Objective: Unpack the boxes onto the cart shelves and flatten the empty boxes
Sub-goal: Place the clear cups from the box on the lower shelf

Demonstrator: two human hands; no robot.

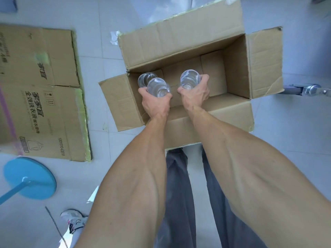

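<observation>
An open cardboard box (234, 68) stands on the floor in front of me, all its flaps folded out. My left hand (155, 102) grips a clear drinking glass (158, 87) over the box's left end. Just behind that one, a second clear glass (144, 79) stands at the box's left wall; whether my fingers touch it is hidden. Over the middle of the box my right hand (196, 94) grips another clear glass (189, 79). The box bottom around the glasses shows bare cardboard.
A flattened printed cardboard box (41, 90) lies on the tiled floor at the left. A blue round base with a pole (30, 178) stands at the lower left. A shoe (75, 221) shows below it. A caster wheel (311, 90) of a cart sits at the right edge.
</observation>
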